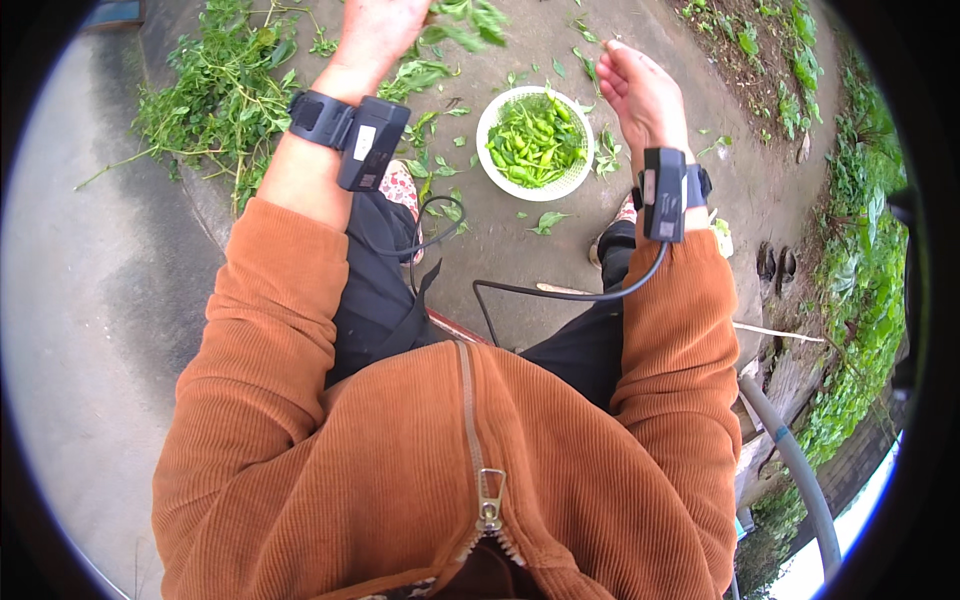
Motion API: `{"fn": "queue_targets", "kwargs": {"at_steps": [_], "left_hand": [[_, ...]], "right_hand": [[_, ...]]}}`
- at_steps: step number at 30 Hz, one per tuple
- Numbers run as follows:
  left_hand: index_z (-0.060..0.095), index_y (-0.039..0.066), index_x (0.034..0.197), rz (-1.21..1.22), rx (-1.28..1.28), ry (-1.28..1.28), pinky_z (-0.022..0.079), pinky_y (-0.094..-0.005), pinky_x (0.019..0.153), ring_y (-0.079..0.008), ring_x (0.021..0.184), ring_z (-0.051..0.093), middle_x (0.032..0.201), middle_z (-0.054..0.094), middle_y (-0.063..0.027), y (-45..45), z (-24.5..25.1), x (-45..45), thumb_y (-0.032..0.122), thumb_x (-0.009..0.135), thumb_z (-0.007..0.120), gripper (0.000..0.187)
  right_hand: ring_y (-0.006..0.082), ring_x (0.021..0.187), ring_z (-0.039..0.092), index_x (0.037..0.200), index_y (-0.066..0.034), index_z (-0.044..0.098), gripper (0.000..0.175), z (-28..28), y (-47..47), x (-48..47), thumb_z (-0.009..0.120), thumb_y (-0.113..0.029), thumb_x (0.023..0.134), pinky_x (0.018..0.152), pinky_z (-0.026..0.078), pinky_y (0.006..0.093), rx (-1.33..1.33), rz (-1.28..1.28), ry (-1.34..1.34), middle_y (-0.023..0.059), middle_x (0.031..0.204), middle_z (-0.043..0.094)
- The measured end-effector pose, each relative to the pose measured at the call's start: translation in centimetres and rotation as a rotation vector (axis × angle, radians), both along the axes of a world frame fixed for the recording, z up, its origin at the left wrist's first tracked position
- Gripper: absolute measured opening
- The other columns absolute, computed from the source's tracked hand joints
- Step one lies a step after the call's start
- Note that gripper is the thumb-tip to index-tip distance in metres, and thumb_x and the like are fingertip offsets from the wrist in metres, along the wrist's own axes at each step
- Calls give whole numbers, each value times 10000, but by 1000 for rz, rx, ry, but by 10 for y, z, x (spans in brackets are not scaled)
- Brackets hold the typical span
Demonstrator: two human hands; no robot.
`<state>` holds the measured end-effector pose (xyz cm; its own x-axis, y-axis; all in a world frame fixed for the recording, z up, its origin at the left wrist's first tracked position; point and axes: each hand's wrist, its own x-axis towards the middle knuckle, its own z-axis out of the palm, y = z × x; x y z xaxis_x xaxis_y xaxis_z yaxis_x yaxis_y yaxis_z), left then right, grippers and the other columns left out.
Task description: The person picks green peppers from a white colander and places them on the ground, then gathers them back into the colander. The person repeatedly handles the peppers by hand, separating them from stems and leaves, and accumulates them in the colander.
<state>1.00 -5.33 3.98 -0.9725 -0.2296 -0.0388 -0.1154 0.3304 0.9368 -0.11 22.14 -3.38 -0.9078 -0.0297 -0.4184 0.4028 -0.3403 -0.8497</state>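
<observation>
At the top edge, my left hand (386, 26) grips a leafy green sprig (472, 26), which is slightly blurred; the fingers are mostly cut off by the frame. My right hand (641, 94) is raised to the right of a white plastic colander (487, 161), apart from it. Its thumb and fingers are drawn together, and a thin stem shows at the tips, too small to tell whether it is held. Green chili peppers (536, 142) fill much of the colander, which stands on the ground between my feet.
A heap of cut leafy plants (225, 97) lies at the left. Loose leaves (551, 221) are scattered around the colander. A black cable (555, 292) loops across my lap. Dark shoes (776, 266) stand at the right, near a planted strip (862, 247) and a grey pipe (795, 465).
</observation>
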Motion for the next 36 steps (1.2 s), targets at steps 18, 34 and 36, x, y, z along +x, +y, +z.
{"fn": "queue_targets", "kwargs": {"at_steps": [18,34,36], "left_hand": [[566,94,1332,12,-939,-248,474,-404,970,-317,1166,595,1189,645,-197,-145,-34,-6,546,787,730,727],[690,73,1132,-247,-659,-58,516,-347,886,-239,1019,670,1083,711,-118,-36,-62,8,394,864,695,418],[693,68,1121,-320,-605,-109,516,-341,884,-224,1000,677,1058,717,-116,-16,-63,11,376,865,696,401]], "right_hand": [[110,1043,603,1225,-53,642,418,1,37,6,683,-309,897,893,439,277,645,354,209,39,1115,683],[173,962,679,1159,7,641,294,61,160,21,663,-151,912,823,499,256,318,-342,372,92,1063,696],[193,947,684,1157,26,626,291,61,183,20,656,-128,912,813,517,275,247,-468,415,111,1053,694]]}}
